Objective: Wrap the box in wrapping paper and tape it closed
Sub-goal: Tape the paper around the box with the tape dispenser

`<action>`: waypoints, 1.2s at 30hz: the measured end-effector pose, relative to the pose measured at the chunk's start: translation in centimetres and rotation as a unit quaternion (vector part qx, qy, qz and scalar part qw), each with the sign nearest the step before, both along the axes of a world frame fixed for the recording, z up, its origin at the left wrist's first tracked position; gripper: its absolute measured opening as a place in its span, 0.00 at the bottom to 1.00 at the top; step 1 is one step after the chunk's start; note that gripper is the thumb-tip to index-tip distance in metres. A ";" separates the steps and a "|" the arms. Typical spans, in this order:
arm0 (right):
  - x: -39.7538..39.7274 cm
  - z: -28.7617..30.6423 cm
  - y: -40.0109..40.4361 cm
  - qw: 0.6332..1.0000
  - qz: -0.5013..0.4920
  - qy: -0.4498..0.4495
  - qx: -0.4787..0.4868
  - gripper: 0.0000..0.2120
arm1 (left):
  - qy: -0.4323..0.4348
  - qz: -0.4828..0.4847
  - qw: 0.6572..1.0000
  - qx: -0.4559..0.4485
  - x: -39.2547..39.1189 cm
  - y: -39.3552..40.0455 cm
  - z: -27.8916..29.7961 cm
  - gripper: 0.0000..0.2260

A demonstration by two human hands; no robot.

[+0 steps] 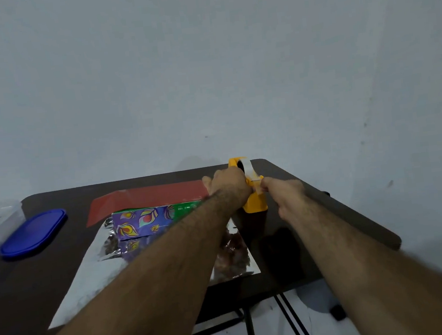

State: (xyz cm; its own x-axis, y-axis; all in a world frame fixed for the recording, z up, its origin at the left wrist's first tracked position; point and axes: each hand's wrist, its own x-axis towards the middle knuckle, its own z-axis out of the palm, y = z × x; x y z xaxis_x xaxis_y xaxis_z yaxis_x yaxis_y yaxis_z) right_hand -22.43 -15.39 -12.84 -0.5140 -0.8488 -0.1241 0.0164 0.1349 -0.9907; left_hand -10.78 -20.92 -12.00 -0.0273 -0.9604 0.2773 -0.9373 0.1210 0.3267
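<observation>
With the left hand (227, 184) gripping the yellow tape dispenser (252, 191) steady, we draw the tape end (257, 188) pinched in the right hand (285, 190) straight out (box (149, 220) lies left, on the wrapping paper (94, 273)) before tearing.

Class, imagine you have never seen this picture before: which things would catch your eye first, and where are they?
First, the bright yellow tape dispenser at the far right of the dark table, gripped by the left hand while the right hand pinches the tape end. Next, the box in purple patterned paper, lying on a silvery wrapping sheet at the centre. At the far left sits a blue lid.
</observation>
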 end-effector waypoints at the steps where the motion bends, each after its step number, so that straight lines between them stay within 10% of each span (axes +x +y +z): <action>1: 0.1 -0.5 0.0 1.000 -0.005 0.001 -0.004 0.09 | 0.001 -0.001 1.000 -0.002 0.1 -0.1 -0.1 0.10; 19: 1.0 -3.2 0.8 0.999 -0.007 0.008 -0.046 0.08 | -0.044 -0.037 0.998 0.021 0.7 0.4 0.8 0.09; 24: 0.6 -2.5 1.9 0.988 -0.002 -0.109 -0.112 0.03 | 0.170 -0.024 0.985 -0.002 2.7 1.8 1.5 0.09; 28: 2.8 -0.7 2.0 0.973 0.015 -0.194 -0.127 0.10 | 0.472 -0.098 0.875 0.043 5.1 3.3 2.3 0.16; 36: 11.1 2.5 2.6 0.954 0.093 -0.242 -0.150 0.08 | 0.470 -0.135 0.872 0.023 12.1 7.7 5.1 0.09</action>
State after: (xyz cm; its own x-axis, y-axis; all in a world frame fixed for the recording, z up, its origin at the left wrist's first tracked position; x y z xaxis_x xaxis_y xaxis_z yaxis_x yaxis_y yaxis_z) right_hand -11.37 -12.76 -10.38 -0.2946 -0.9545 -0.0456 0.4853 -0.1083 -0.8676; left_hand 1.37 -13.26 -6.95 -0.0353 -0.9650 0.2600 -0.1919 0.2619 0.9458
